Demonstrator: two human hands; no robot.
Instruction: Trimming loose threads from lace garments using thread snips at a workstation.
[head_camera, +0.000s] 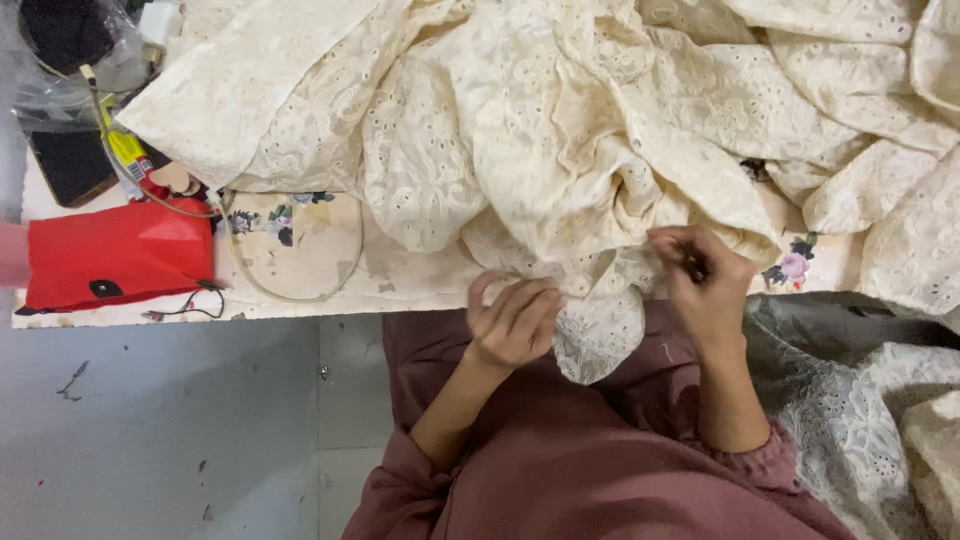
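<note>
A great heap of cream eyelet fabric (560, 130) fills the upper and right parts of the frame, spilling over the near edge of a table (330, 270) topped with a worn floral covering. Its lower fold hangs off that edge at centre, down onto the person's mauve garment (600, 460). At lower right lies a grey-white lace cloth (850, 400). At left on the table sits a red pouch (120, 252), with a thin cord (300, 290) looping beside it (yellow and dark clutter lies above, too jumbled to tell apart). The left hand (515, 320), fingers curled, grips the hanging fabric edge at centre. The right hand (705, 280), just beside it, pinches the fabric with fingertips drawn together around something small and dark that I cannot make out.
</note>
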